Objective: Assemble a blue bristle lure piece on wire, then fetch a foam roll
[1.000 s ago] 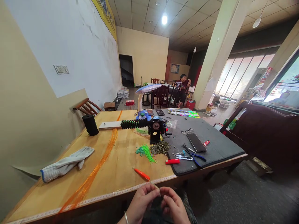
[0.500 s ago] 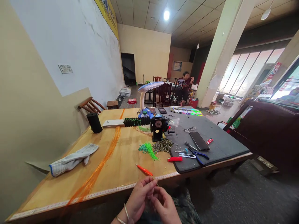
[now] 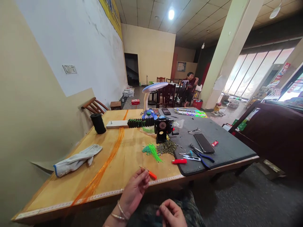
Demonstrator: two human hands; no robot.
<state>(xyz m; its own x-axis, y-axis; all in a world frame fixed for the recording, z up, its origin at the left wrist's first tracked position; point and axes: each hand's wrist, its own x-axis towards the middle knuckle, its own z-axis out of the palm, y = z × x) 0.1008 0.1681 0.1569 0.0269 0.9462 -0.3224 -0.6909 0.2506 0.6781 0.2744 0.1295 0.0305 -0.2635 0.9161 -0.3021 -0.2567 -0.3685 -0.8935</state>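
My left hand (image 3: 135, 186), with a bangle at the wrist, is over the table's front edge. Its thumb and forefinger are pinched together in front of an orange pen-like tool (image 3: 152, 175), hiding the tool's middle; I cannot tell whether they touch it. My right hand (image 3: 173, 213) is lower, over my lap, fingers curled in a pinch; whatever they hold is too small to make out. Beyond the hands lie bright green strands (image 3: 155, 153), teal beads (image 3: 147, 149) and a pile of dark and gold small pieces (image 3: 167, 147).
A black cranked device (image 3: 161, 130) carries a ridged black roller (image 3: 140, 122) wound with green line. Orange strands (image 3: 111, 157) cross the wooden table beside a white glove (image 3: 78, 159). On the grey mat are blue-handled pliers (image 3: 204, 158), a phone (image 3: 204, 142) and a red-handled item (image 3: 179, 161).
My hands have separated. The left moved up and left to the orange tool; the right stayed low over my lap. The view shifted slightly.
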